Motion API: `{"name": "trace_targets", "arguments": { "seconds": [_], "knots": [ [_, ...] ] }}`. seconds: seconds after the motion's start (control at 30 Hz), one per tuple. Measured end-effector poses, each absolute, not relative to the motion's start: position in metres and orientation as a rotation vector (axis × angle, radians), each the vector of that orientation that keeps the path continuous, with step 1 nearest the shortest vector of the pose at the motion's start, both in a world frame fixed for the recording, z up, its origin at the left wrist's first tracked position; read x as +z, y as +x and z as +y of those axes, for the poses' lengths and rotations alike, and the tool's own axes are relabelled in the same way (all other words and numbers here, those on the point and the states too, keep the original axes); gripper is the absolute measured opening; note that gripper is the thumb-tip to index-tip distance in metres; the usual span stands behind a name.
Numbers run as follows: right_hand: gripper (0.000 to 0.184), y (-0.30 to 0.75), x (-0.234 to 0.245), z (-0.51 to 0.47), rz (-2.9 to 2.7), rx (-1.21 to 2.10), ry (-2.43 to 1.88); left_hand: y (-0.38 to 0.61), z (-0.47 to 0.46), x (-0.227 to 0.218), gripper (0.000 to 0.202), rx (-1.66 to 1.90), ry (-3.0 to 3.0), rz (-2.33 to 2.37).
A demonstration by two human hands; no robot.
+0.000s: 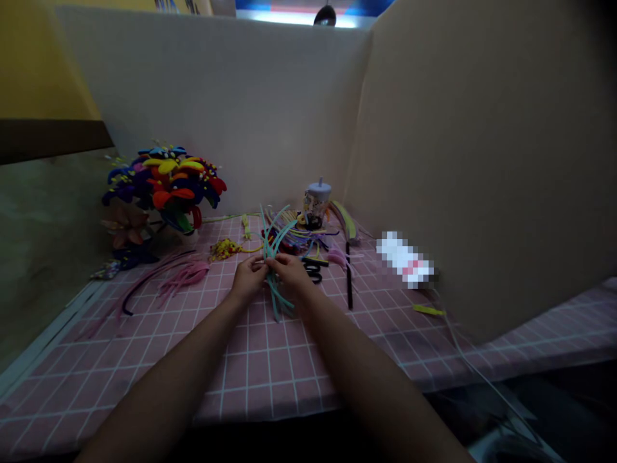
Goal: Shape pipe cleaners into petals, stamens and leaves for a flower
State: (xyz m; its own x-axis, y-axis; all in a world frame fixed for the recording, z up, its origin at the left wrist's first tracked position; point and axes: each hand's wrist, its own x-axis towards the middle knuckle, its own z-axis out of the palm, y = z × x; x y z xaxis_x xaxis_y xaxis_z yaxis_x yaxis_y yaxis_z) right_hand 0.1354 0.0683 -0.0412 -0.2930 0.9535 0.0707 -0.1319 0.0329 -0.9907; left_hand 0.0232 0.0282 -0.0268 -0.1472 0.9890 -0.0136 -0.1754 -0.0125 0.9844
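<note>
A: Mint-green stems [274, 245]: axis, location?
B: Pointing away from body, long axis near-upright in view, both ends fanned. Held mid-length over the table [260, 379].
A: Fingers?
B: Pinching the stems, left hand [249, 276] and right hand [289, 271] alike.
A: Text, counts?
B: Dark marks [166, 5] up top: cut off, unreadable. One lidded cup [317, 200], one pair of scissors [315, 271]; several stems, too overlapped to count.

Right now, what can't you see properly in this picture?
All in the head view:
Middle of the mint-green strips: hidden by the left hand and right hand.
White thing on the right: blurred by big pixels.
Pattern on the lidded cup: too small, dim.
Forearms: cut off by the bottom edge.
</note>
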Motion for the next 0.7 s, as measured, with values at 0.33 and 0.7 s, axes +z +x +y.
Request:
{"name": "trace_targets", "arguments": {
  "seconds": [0.33,0.7],
  "knots": [
    [0.022,0.143,-0.026,0.066,-1.212,1.322,-1.048,0.018,0.031,-0.025,0.023,1.492,0.849,1.194],
    [0.027,0.192,-0.01,0.084,-0.978,0.61,-1.118,0.006,0.031,-0.017,0.01,1.215,0.609,1.131]
  ]
}}
